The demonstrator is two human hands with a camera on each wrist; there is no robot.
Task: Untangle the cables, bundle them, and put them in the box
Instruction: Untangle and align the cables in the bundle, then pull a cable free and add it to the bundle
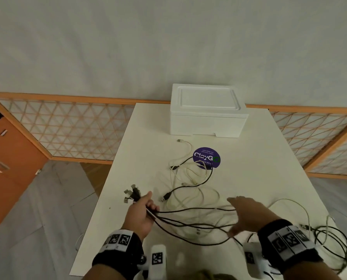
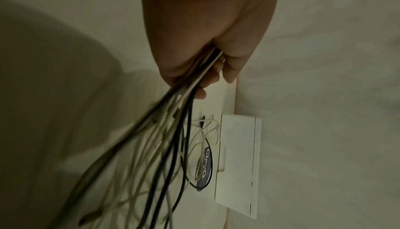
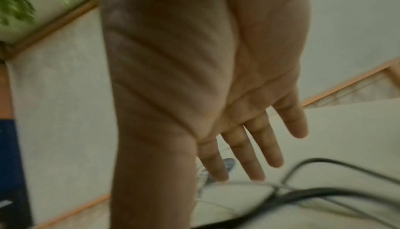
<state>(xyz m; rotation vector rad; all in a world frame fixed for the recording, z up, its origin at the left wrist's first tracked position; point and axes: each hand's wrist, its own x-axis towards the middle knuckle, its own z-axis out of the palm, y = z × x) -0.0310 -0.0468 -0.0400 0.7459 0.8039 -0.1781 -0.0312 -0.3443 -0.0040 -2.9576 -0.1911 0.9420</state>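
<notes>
Cables, black and white, lie loosely tangled across the near and middle part of the white table, in the lower centre of the head view. More loops trail off at the lower right corner of that frame.

Left hand, low and left of centre in the head view, has its fingers and thumb curled round a gathered bunch of cables. The plugs fan out beyond the thumb toward the left table edge. The left wrist view confirms the hold: several black and white strands leave the closed fingers and drop toward the lower left of that frame.

Right hand, low and right of centre in the head view, is flat with the fingers straight and slightly spread. It holds nothing. The right wrist view shows the extended fingers above blurred cables; contact with them cannot be determined.

Farther on, at mid-frame, loose black and white cables loop over a round purple sticker on the table.

At the far end of the table, upper centre, stands the white foam box, its lid on and apart from the cables.
</notes>
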